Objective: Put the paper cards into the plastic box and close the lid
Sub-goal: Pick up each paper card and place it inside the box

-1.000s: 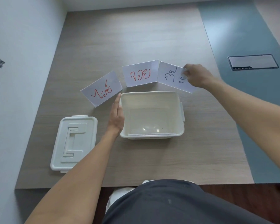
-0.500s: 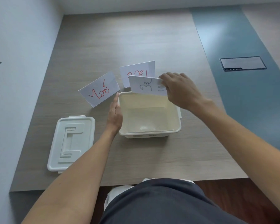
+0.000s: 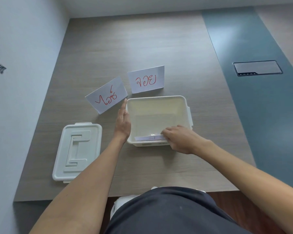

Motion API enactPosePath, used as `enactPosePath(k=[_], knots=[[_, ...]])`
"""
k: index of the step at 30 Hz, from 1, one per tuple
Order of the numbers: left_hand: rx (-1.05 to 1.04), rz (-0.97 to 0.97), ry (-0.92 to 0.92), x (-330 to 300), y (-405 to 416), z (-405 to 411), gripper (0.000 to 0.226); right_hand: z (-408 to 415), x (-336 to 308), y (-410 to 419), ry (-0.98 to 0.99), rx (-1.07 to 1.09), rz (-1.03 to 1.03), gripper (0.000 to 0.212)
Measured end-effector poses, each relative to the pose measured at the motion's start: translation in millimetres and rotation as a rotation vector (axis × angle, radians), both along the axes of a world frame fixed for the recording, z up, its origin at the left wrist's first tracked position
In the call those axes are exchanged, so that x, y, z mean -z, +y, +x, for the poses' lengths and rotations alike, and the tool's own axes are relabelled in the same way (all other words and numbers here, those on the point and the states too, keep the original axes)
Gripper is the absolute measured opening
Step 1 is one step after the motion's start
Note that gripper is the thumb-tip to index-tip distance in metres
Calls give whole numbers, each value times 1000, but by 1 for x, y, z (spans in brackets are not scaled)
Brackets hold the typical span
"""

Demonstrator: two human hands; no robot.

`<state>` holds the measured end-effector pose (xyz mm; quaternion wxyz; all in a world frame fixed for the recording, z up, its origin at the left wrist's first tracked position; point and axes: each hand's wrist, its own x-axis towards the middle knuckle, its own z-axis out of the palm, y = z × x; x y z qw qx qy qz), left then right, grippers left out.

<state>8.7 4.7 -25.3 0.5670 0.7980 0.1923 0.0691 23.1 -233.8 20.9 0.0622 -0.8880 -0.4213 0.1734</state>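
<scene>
An open white plastic box [image 3: 184, 105] stands in the middle of the wooden table. My left hand [image 3: 123, 121] rests flat against the box's left wall, fingers straight. My right hand [image 3: 178, 138] reaches over the near right corner and holds a paper card [image 3: 148, 137] low inside the box, against the near wall. Two folded white cards with red writing stand on the table behind the box: one [image 3: 107, 95] at the left, one [image 3: 145, 79] at the back. The white lid [image 3: 78, 151] lies flat to the left of the box.
A white wall [image 3: 24, 81] runs along the table's left side. A blue-grey strip [image 3: 260, 107] with a dark hatch [image 3: 257, 68] covers the table's right part. The near table edge [image 3: 159, 194] lies just above my dark clothing.
My right hand carried the right-hand card from behind the box over its rim and down inside, to the near wall. My left hand stayed against the box's left side.
</scene>
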Motion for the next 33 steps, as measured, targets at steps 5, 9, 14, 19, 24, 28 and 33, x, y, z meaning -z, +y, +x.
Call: enactPosePath(k=[5,9,14,19,24,28,33], knots=[[2,16,-1,0,0,1,50,32,-9,11,253,87,6,27],[3,31,12,1,1,2,50,83,-24,38,174,175,165,26],[3,48,45,1,2,2,51,161,-33,81,54,243,298,25],[-8,36,59,-1,0,2,53,219,-20,114,-53,212,194,40],[-22,56,45,-1,-1,2,53,242,5,129,-119,179,38,49],[-31,43,48,-4,-3,2,54,246,14,128,-207,161,50,54],[-33,45,56,-3,-4,3,54,240,5,123,-199,121,73,44]])
